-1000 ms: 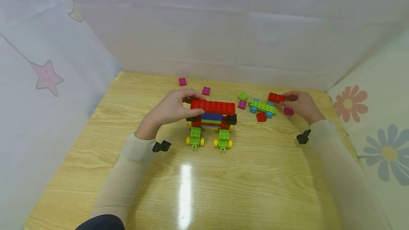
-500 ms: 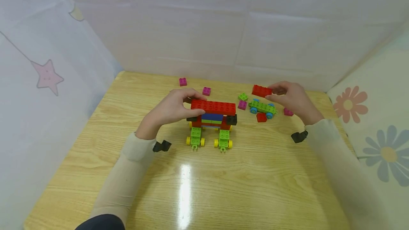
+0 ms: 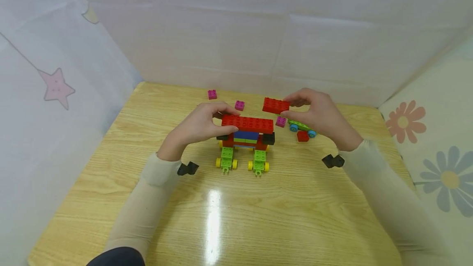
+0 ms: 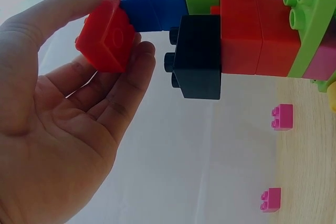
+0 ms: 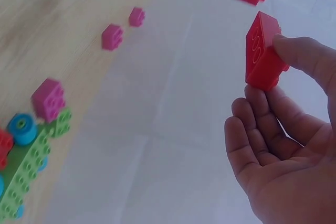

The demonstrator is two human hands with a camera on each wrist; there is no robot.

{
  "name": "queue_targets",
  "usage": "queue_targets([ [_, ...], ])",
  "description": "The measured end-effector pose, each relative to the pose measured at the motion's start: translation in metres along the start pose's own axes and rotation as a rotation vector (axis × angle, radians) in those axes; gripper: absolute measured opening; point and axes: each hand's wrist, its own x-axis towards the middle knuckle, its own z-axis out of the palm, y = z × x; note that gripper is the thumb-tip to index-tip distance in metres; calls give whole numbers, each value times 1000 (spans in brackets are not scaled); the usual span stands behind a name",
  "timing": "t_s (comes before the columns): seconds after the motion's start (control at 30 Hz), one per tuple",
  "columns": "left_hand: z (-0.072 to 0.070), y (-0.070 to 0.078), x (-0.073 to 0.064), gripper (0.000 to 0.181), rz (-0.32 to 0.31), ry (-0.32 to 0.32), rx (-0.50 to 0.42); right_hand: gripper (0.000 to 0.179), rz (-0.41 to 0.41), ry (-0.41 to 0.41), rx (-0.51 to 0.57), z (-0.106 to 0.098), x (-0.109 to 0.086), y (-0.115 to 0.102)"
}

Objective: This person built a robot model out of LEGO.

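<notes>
A wheeled toy built of bricks stands mid-table, with a red brick layer [image 3: 251, 124] on top, blue and green bricks below, and a black brick [image 4: 199, 56] at each side. Thumb and fingers of my left hand [image 3: 199, 124] pinch the left end of that red top. My right hand [image 3: 315, 112] holds a loose red brick [image 3: 276, 105] by one end, thumb against fingers. It hangs in the air behind and right of the toy, apart from it. In the right wrist view the red brick's [image 5: 261, 51] hollow underside shows.
Right of the toy lie a green wheeled base [image 3: 301, 126] with blue wheels, partly behind my right hand, a small red brick [image 3: 303, 136] and a pink brick [image 3: 281, 121]. Two more pink bricks [image 3: 239, 105] lie toward the back edge. White cloth [image 3: 221, 44] hangs behind the table.
My right hand has lifted the red brick from beside the green wheeled base and carried it left toward the toy. My left hand has stayed on the red top.
</notes>
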Motion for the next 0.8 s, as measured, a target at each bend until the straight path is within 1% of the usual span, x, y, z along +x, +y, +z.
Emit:
queue_targets([
  [0.13,0,0,1,42,-1,-2,0,43,-45,-3,5,6,-2,-17],
  [0.2,-1,0,1,41,6,0,3,41,-70,-1,8,9,-3,-23],
  [0.33,-1,1,2,41,20,7,7,38,-91,-5,15,15,-3,-32],
  [0.53,-2,0,2,40,35,18,-1,37,-115,-20,13,27,-1,-38],
  [0.67,-3,1,2,37,71,49,-17,36,-144,-30,12,33,2,-40],
  [0.8,-3,2,2,34,93,88,-30,36,-155,-48,23,37,4,-41],
])
